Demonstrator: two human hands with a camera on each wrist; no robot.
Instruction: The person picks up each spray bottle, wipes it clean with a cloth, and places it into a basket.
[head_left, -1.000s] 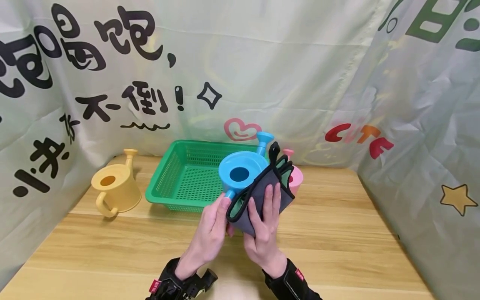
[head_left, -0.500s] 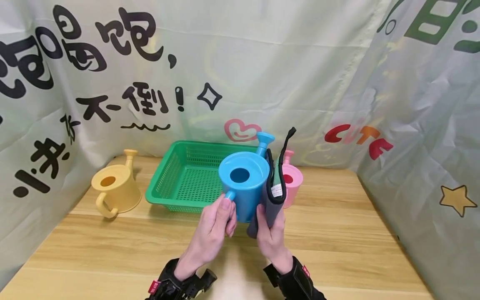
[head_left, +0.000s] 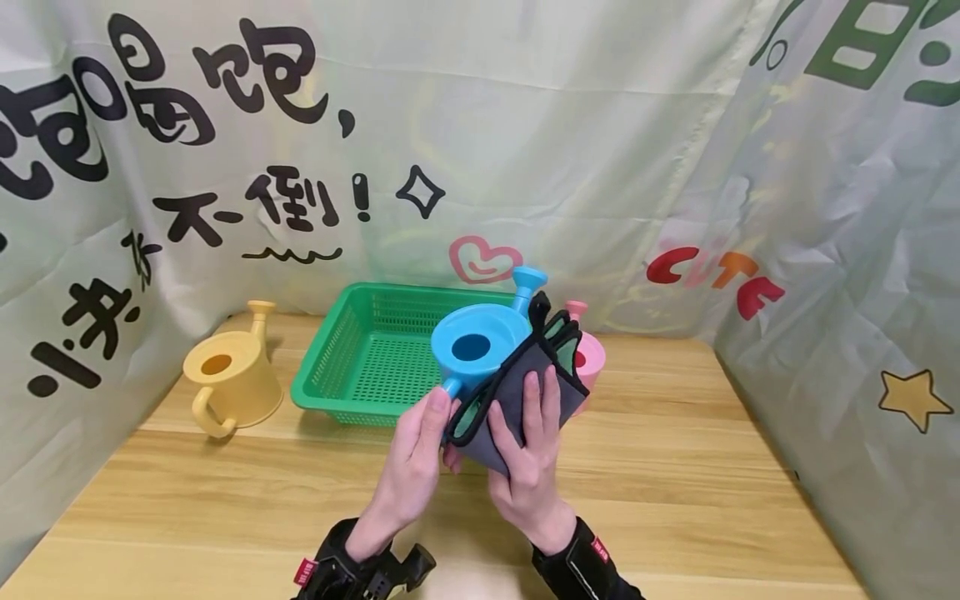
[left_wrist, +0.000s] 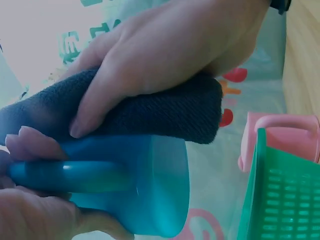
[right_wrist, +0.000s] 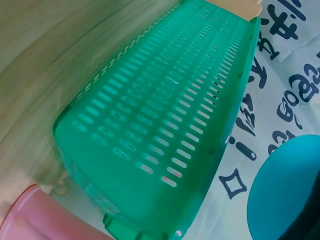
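A blue watering can point(head_left: 498, 333) is raised over the table, its sprinkler spout pointing away from me. My left hand point(head_left: 408, 462) grips its handle, which the left wrist view shows as a thick blue handle point(left_wrist: 90, 175). My right hand point(head_left: 528, 479) holds a folded grey cloth point(head_left: 514, 393) with black edging and a green inner side against the can's right side. In the left wrist view the cloth point(left_wrist: 165, 117) lies along the can's wall point(left_wrist: 167, 187). The cloth hides part of the can's body in the head view.
Behind the can sits a green perforated basket point(head_left: 318, 387). A yellow watering can point(head_left: 251, 375) stands left of it, and a pink one point(head_left: 592, 354) stands on the right, partly hidden by the cloth. Printed fabric point(head_left: 570, 167) walls surround the wooden table point(head_left: 660, 467).
My right hand with the cloth swings to the can's far right side, then turns back across its front right. The blue can shifts slightly left; my left hand keeps its hold.
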